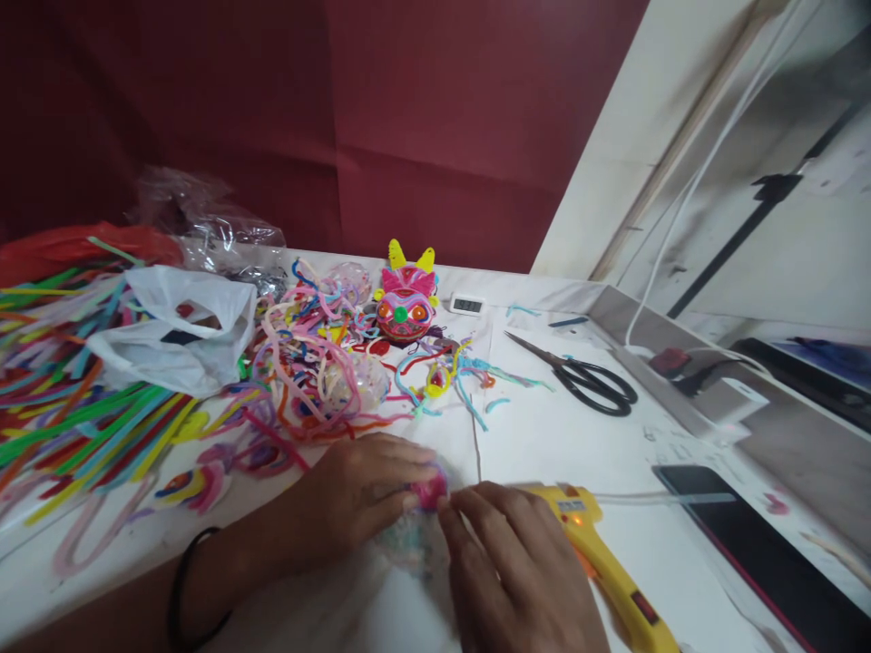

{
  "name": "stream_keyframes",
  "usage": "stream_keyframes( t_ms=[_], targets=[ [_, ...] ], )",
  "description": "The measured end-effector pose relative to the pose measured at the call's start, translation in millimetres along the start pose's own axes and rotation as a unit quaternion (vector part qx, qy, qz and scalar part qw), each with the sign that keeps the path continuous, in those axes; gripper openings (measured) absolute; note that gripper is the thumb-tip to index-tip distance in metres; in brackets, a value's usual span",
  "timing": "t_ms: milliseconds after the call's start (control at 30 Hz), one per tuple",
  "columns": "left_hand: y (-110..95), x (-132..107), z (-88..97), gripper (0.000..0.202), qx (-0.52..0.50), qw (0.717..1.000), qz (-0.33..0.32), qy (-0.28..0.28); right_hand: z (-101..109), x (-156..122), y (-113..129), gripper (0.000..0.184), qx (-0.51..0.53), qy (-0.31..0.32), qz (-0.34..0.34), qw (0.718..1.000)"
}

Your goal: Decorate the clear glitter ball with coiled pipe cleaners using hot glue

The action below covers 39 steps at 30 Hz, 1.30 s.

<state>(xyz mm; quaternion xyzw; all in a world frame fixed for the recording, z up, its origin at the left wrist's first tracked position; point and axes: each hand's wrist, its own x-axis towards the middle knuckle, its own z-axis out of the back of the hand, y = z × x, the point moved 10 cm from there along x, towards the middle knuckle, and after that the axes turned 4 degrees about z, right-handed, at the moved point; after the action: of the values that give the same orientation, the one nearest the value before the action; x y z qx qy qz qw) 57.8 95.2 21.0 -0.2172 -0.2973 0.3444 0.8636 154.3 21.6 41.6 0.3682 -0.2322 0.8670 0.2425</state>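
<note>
My left hand [381,485] pinches a small pink and purple fuzzy piece [430,490], which looks like coiled pipe cleaner. From the other side, the bent fingertips of my right hand [507,562] press against the same piece. Below it, between the hands, a pale, see-through rounded thing [408,542] is blurred and partly covered, so its kind does not show. A yellow glue gun [616,571] lies just beyond my right hand, with an orange light on its body. Part of it is hidden by that hand.
Loose pipe cleaners [88,417] and a white plastic bag [181,331] fill the left side. A colorful horned head figure [406,304] stands at the back beside a small digital clock [467,304]. Black-handled scissors [578,376] and a phone [762,553] lie to the right.
</note>
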Motion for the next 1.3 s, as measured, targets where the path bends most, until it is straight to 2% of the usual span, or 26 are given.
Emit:
stream_keyframes(
  t_ms=[67,200,333,600,900,1300],
  targets=[
    [0,-1,-0.6,0.026,0.006,1.0,-0.004,-0.001,-4,-1,3,0.023,-0.004,0.007,0.005,1.0],
    [-2,-2,-0.9,0.026,0.015,1.0,-0.009,-0.004,1,-3,-2,0.025,-0.002,-0.061,-0.05,0.997],
    [-8,-4,-1.4,0.025,0.037,0.999,-0.03,-0.007,-12,-2,13,0.02,-0.025,0.013,0.023,0.999],
    [-5,-5,-4.5,0.028,0.056,0.998,-0.016,0.007,-4,1,9,0.026,0.002,-0.007,0.022,1.0],
    [-4,-6,-5.2,0.027,0.028,0.999,-0.041,-0.014,-15,-5,16,0.027,-0.066,0.048,0.03,0.996],
    [3,-4,-5.7,0.03,-0.01,0.999,-0.03,0.006,-15,-9,16,0.025,-0.077,0.045,0.055,0.994]
  ],
)
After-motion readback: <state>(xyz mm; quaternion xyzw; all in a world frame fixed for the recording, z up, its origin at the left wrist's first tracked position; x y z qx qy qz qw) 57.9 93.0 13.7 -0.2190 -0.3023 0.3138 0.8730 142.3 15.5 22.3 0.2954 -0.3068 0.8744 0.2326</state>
